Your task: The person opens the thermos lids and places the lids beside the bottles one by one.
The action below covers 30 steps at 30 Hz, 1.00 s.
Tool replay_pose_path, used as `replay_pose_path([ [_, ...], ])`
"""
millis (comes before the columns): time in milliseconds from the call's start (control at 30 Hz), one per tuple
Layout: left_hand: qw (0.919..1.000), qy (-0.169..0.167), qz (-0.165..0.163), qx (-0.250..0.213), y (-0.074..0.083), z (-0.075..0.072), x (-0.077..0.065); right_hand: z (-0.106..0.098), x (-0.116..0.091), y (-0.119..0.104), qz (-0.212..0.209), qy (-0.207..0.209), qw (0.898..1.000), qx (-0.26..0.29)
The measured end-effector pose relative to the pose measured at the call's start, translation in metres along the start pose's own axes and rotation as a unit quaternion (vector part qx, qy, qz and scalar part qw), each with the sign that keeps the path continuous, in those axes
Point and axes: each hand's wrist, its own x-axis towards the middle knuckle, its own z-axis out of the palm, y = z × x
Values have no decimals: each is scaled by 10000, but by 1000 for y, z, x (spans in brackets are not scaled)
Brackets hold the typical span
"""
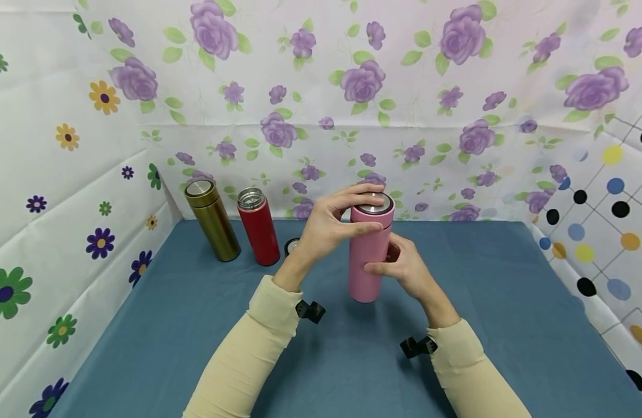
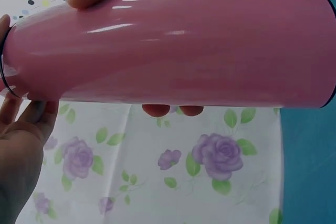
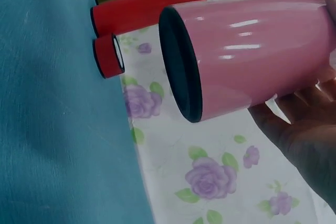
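A pink thermos (image 1: pixel 368 255) with a steel-topped lid (image 1: pixel 374 204) is held between both hands, slightly tilted. Its black base (image 3: pixel 180 64) shows in the right wrist view, raised off the table. My left hand (image 1: pixel 328 223) grips the lid from the left, with fingers over its top edge and the thumb on the near side. Lower down, my right hand (image 1: pixel 407 268) holds the body from the right, its thumb in front and its other fingers partly hidden behind. The left wrist view shows the pink body (image 2: pixel 184 45) close up.
A gold thermos (image 1: pixel 215 223) with its lid on stands at the back left. Beside it is a red thermos (image 1: pixel 259 232) with an uncovered steel mouth. Its red cap (image 3: pixel 107 56) lies on the blue tablecloth (image 1: pixel 159 348). Floral sheeting (image 1: pixel 310 87) hangs behind.
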Motion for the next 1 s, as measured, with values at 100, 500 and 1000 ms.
replay_pose_path([
  [100,9989,248,170,347,-1,5,0,3,1,0,-129,335,9990,-248],
  [500,9798,1137,241,1626,-9,24,-1,15,3,2,-48,1294,9894,-660],
  [1000,9940,-350,-833,623,10,-12,0,1,3,0,194,105,9992,-347],
])
